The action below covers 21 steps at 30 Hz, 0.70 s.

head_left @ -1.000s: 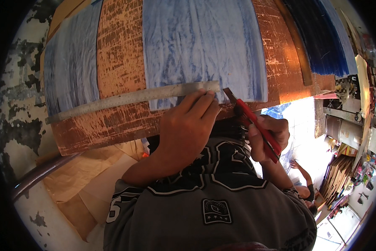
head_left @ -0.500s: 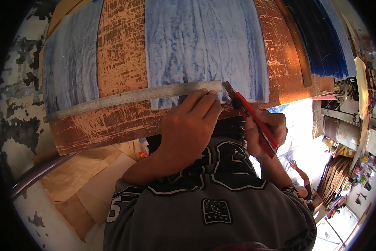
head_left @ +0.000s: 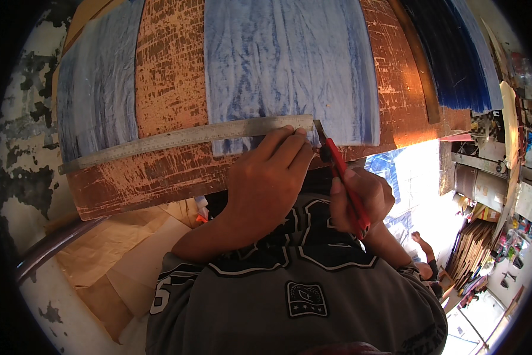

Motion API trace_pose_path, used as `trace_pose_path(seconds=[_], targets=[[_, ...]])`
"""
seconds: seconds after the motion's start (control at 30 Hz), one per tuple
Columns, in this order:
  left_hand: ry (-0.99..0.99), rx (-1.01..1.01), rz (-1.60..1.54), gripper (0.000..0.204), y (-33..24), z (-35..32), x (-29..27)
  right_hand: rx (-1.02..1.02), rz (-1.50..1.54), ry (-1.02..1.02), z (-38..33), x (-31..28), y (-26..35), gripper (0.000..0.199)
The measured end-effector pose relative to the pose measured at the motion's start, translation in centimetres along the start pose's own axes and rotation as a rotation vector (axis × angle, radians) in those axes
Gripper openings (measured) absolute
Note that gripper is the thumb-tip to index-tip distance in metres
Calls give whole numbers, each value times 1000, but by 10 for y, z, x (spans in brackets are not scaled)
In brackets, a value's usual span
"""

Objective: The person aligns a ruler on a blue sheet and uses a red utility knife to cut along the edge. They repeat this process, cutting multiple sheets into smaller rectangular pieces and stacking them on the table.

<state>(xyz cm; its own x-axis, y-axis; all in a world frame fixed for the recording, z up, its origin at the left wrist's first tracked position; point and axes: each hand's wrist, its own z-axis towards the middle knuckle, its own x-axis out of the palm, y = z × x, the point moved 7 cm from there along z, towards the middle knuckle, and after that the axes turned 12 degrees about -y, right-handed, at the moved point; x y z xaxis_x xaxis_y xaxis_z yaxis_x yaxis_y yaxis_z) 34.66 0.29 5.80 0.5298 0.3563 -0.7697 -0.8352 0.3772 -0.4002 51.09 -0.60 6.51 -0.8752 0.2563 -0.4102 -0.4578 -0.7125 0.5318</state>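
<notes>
My left hand (head_left: 264, 177) presses its fingertips, held close together, onto the right end of a long metal ruler (head_left: 177, 137); its thumb is hidden. The ruler lies across a streaky blue-and-white sheet (head_left: 289, 65) and a second such sheet (head_left: 97, 83) to the left, near the board's front edge. My right hand (head_left: 366, 198) is closed around a red utility knife (head_left: 343, 171). The knife's blade is out and points up and away, its tip beside the ruler's right end, over the middle sheet. Whether it touches the sheet I cannot tell.
Beneath the sheets is a worn, scratched brown board (head_left: 171, 65). A dark blue sheet (head_left: 461, 53) hangs at the far right. Brown paper (head_left: 112, 242) lies below left, near a dark rail (head_left: 58, 248). Another person's arm (head_left: 424, 245) and stacked boards (head_left: 473, 245) are at lower right.
My right hand has moved left and slightly toward me with the knife, which now stands steeper. My left hand and the ruler stay nearly in place. The other person's arm has shifted slightly.
</notes>
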Motion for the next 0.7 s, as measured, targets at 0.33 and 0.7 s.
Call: trace_pose_path(seconds=[0.33, 0.7], targets=[[17, -30, -13, 23, 0, 1, 0, 12, 22, 22, -4, -1, 7, 40], [11, -17, 3, 23, 0, 1, 1, -11, 27, 20, -12, -1, 8, 40]])
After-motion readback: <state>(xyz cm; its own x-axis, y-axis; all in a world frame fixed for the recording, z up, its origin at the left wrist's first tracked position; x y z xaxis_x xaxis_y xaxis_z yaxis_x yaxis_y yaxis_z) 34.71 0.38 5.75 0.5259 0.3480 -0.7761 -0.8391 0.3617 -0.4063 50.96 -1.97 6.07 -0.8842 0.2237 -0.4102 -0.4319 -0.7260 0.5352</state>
